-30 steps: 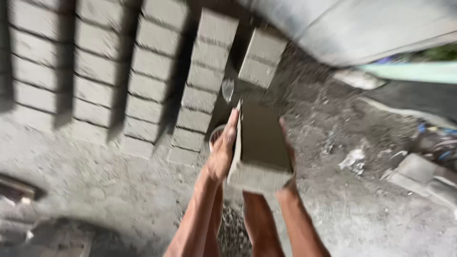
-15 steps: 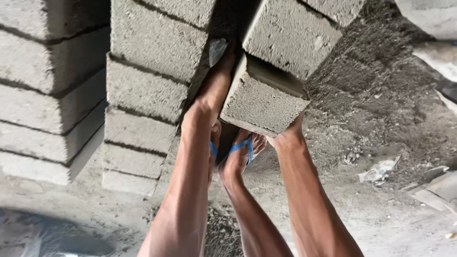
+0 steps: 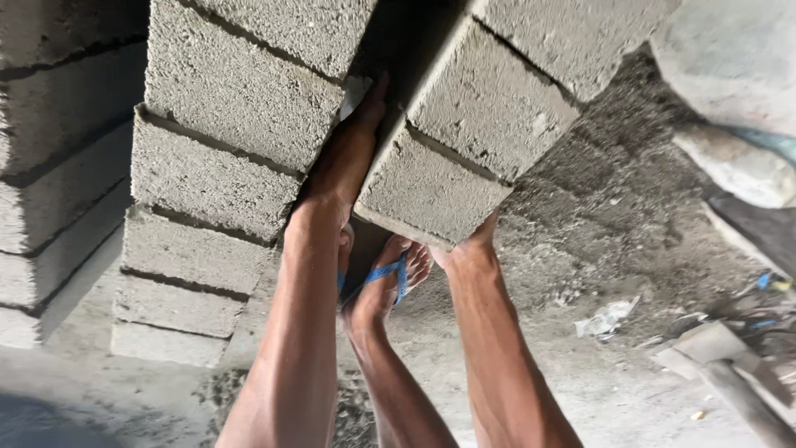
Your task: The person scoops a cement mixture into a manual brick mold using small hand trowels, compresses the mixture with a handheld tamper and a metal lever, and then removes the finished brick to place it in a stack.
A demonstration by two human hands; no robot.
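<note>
Both hands grasp a concrete block point(image 3: 431, 195): left hand point(image 3: 344, 162) flat along its side, right hand point(image 3: 468, 249) mostly hidden beneath. Its long axis runs away, beside another block point(image 3: 493, 104) atop the row.

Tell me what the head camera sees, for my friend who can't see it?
Two bare hands, left hand and right hand, grip a grey concrete block beside a row of blocks. Below, a foot in a blue sandal stands on gritty ground.
</note>
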